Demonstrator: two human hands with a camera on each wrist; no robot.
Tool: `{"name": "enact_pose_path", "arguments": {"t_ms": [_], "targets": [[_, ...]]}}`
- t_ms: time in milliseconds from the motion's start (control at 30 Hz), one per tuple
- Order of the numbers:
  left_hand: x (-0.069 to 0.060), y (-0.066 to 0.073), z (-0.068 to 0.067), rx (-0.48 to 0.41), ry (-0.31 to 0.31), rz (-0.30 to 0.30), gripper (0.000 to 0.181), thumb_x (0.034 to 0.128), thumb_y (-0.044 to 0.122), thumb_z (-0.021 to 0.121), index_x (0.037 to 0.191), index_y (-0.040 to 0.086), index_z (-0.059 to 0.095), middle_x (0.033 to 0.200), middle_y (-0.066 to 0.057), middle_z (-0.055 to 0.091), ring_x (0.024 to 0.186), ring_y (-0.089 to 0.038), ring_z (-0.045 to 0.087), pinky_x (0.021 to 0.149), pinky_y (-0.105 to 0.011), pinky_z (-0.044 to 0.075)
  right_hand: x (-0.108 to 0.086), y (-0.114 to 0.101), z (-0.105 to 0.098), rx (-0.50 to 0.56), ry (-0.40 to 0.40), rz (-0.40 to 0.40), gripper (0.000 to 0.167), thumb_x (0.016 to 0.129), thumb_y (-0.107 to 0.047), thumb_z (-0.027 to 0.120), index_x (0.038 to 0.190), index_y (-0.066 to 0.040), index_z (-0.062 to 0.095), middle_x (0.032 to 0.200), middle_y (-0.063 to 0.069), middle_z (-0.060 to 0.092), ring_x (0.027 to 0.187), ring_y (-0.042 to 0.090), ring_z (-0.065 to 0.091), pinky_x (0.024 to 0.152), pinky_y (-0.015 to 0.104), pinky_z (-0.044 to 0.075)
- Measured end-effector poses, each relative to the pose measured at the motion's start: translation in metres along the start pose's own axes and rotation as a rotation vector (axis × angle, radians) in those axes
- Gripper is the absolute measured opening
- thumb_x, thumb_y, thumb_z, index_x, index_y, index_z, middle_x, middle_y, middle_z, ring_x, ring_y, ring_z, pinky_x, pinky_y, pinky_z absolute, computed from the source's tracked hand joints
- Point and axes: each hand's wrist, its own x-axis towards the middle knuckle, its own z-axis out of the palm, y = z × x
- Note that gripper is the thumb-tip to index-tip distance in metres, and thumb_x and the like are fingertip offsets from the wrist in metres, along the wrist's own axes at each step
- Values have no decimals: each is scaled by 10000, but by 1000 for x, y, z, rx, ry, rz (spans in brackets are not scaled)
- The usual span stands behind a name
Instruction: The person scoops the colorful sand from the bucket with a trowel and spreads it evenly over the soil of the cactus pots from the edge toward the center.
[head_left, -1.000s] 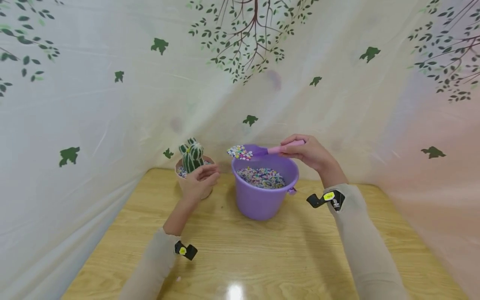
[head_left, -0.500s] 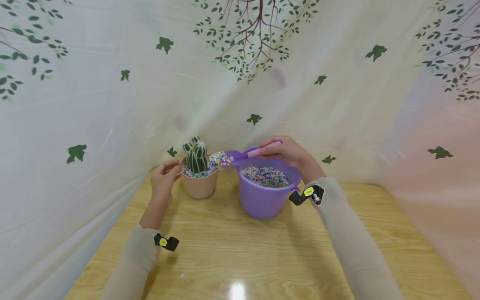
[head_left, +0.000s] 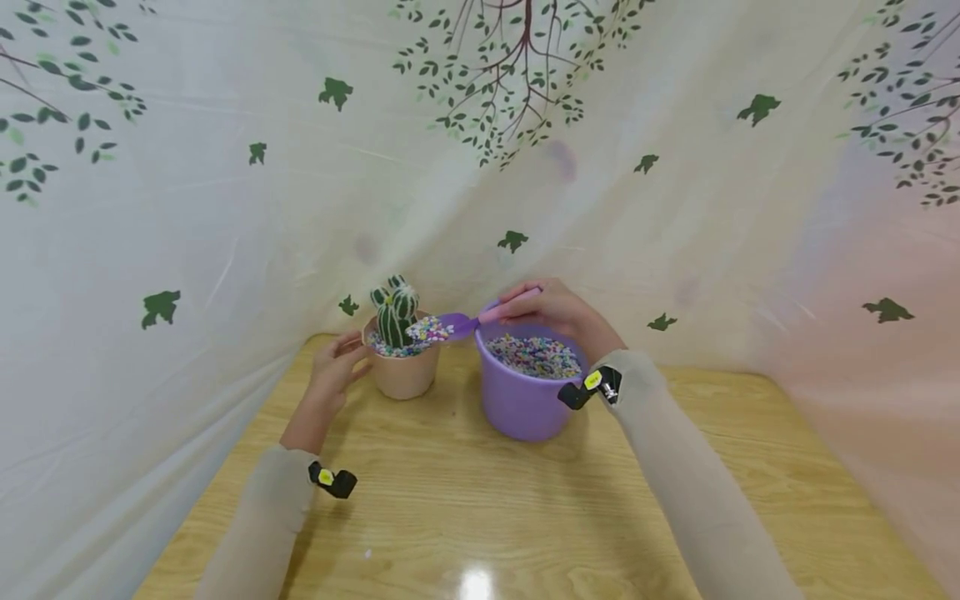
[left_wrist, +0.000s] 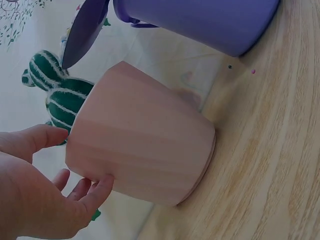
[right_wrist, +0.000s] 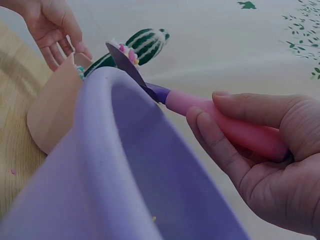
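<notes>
My right hand (head_left: 553, 310) grips the pink handle of a small toy trowel (head_left: 455, 323), with thumb and fingers round it in the right wrist view. Its purple blade carries multicoloured beads (head_left: 430, 329) and reaches over the plant pot (head_left: 405, 377). In that beige pot, a green cactus (head_left: 395, 318) with white stripes stands in similar beads. My left hand (left_wrist: 55, 185) is at the pot's left side, its thumb by the rim and a fingertip touching the wall. Below my right hand stands a purple bucket (head_left: 521, 408) holding more beads (head_left: 536, 357).
Everything stands on a wooden table (head_left: 450, 508). Stray beads (left_wrist: 253, 71) lie near the bucket. A pale curtain (head_left: 420, 200) printed with leaves and branches hangs close behind the pot and bucket.
The loaded trowel has moved left, from above the bucket to over the pot. My left hand has shifted from in front of the pot to its left side.
</notes>
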Motion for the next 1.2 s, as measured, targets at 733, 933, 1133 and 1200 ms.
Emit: {"name": "enact_pose_path", "arguments": {"t_ms": [733, 933, 1133, 1200], "targets": [[13, -3, -5, 38, 0, -24, 533, 1023, 128, 573, 1541, 102, 453, 1570, -144, 449, 1230, -163, 564, 1153, -411, 458, 17, -6, 16, 13, 9, 72, 369, 882, 53, 732, 1226, 113, 614, 894, 122, 767, 777, 215, 755, 921, 411, 608], [16, -2, -7, 57, -11, -20, 526, 1023, 139, 569, 1537, 103, 461, 1568, -141, 458, 1193, -119, 564, 1152, -421, 458, 18, -8, 16, 32, 8, 69, 231, 903, 73, 694, 1131, 74, 655, 856, 109, 763, 745, 211, 749, 837, 358, 636], [21, -3, -12, 65, -49, -5, 524, 1026, 162, 568, 1535, 91, 461, 1469, -96, 539, 1063, -26, 588, 1143, -400, 470, 19, -9, 15, 49, -16, 55, 163, 920, 97, 654, 1080, 64, 659, 833, 106, 758, 718, 209, 749, 772, 328, 644], [21, -4, -11, 69, -46, -1, 520, 1034, 173, 563, 1537, 96, 459, 1443, -76, 554, 1031, -7, 590, 1132, -391, 482, 19, -9, 15, 34, -14, 53, 184, 917, 93, 663, 1100, 77, 653, 837, 104, 759, 726, 206, 748, 805, 351, 643]]}}
